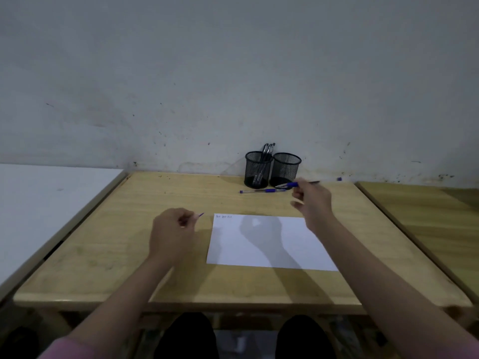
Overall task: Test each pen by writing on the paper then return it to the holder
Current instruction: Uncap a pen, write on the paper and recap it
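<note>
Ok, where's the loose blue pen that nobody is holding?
In the head view the blue pen lies flat on the wooden table, just in front of the two black mesh holders, beyond the paper.

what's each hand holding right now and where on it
The right hand grips a blue pen near mid-barrel. The left hand pinches a small purple piece, possibly a cap.

Scuffed grey wall point(233, 73), wooden desk point(129, 255)

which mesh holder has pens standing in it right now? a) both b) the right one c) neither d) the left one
d: the pens stand in the left holder, their tops above its rim, while the right holder beside it shows none.
</note>
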A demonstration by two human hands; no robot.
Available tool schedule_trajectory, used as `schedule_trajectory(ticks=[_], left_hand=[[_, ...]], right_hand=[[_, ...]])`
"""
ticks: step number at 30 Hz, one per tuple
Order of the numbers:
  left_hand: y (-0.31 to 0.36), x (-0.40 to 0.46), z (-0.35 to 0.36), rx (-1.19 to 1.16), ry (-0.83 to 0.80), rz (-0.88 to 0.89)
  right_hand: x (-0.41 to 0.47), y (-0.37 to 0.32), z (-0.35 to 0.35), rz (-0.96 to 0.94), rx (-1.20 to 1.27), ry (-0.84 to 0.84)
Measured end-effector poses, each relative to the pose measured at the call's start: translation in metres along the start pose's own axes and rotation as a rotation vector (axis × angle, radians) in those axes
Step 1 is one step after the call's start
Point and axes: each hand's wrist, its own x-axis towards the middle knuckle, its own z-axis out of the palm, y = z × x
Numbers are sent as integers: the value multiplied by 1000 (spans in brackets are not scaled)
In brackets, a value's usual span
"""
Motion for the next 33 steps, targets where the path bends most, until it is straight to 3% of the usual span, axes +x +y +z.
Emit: schedule_trajectory(ticks=[4, 11, 14, 17, 21, 27, 33], left_hand=[[-40, 12, -5, 223, -59, -101], [-47, 13, 0, 402, -113, -63], [-45, 8, 2, 437, -109, 31], [-33, 0, 9, 401, -147, 195], [-16, -7, 31, 259, -330, 349], [-20, -3, 57, 291, -554, 302], [-20, -3, 57, 310, -572, 266]], right_hand=[[-9, 15, 6, -64, -98, -102], [-21, 31, 14, -121, -243, -197], [-23, 38, 18, -133, -276, -227], [-22, 45, 25, -149, -306, -240], [-19, 54, 36, -175, -331, -256], [-10, 73, 47, -252, -410, -253], [2, 88, 55, -232, -440, -230]])
